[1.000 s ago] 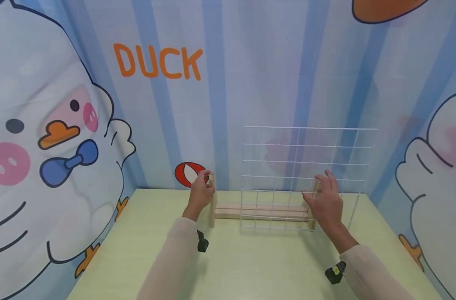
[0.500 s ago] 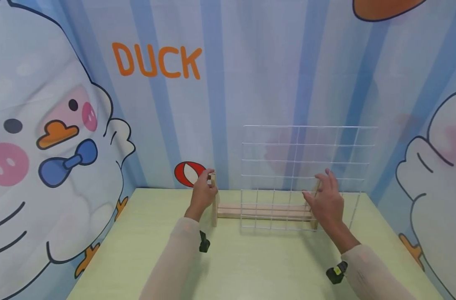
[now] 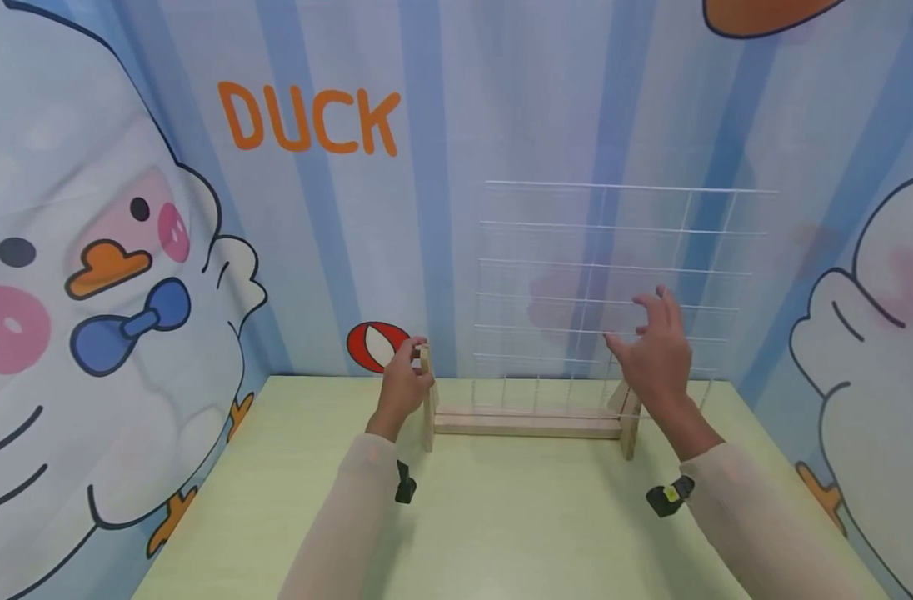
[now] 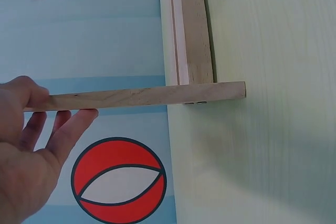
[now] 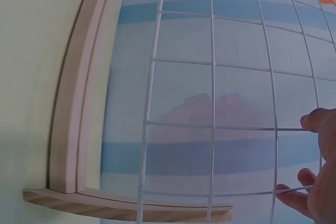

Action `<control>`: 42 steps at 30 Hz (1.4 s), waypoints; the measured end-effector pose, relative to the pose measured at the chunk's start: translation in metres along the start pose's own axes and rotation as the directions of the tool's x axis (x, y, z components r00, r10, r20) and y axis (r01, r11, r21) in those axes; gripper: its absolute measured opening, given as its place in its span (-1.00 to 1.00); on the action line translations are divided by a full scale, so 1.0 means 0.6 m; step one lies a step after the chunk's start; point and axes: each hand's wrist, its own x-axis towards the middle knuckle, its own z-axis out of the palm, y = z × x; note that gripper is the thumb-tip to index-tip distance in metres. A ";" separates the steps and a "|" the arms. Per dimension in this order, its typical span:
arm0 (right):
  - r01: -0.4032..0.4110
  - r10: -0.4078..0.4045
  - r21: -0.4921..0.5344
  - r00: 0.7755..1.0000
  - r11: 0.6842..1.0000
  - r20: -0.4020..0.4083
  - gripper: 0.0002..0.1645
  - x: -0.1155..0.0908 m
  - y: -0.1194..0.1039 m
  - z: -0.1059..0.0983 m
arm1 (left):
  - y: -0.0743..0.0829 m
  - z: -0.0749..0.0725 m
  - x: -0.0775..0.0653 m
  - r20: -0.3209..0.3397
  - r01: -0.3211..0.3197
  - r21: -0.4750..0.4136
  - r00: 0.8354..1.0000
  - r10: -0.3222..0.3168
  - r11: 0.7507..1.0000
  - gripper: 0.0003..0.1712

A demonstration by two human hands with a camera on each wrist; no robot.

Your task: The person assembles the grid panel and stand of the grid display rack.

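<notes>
A wooden stand (image 3: 527, 427) sits near the back of the table, a long crossbar joining two end pieces. My left hand (image 3: 402, 390) pinches the top of the left end piece (image 4: 142, 97), thumb on one side and fingers on the other. My right hand (image 3: 657, 358) holds a white wire grid panel (image 5: 214, 127) by its wires, thumb and fingertips apart on the mesh. The panel is raised, its lower edge level with the crossbar in the head view and apart from it in the right wrist view. The right end piece (image 3: 631, 429) stands below my right hand.
Behind the table (image 3: 516, 517) hangs a light blue striped cloth (image 3: 516, 100) printed with ducks and the word DUCK. A small black device (image 3: 668, 497) is worn at the right wrist, another (image 3: 406, 483) at the left.
My right hand has lifted the wire grid panel from in front of the stand to a higher position. My left hand keeps its pinch on the left end piece, nearly still.
</notes>
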 end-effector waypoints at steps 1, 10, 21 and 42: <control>0.001 -0.001 -0.001 1.000 1.000 -0.001 -0.31 0.009 -0.008 -0.001 | 0.000 -0.001 0.000 -0.001 -0.001 -0.001 1.000 0.001 1.000 -0.30; 0.009 -0.009 -0.022 1.000 1.000 -0.003 -0.34 0.070 -0.069 0.003 | -0.006 -0.002 0.001 -0.005 0.024 0.008 1.000 -0.023 1.000 -0.30; 0.006 -0.006 -0.006 1.000 1.000 -0.007 -0.33 0.116 -0.127 0.022 | -0.003 -0.001 0.003 -0.005 0.045 0.029 0.999 -0.045 0.999 -0.30; 0.016 -0.014 0.024 0.998 1.000 -0.063 -0.37 0.111 -0.147 0.067 | 0.002 -0.001 0.003 -0.006 0.038 0.015 0.999 -0.038 0.999 -0.28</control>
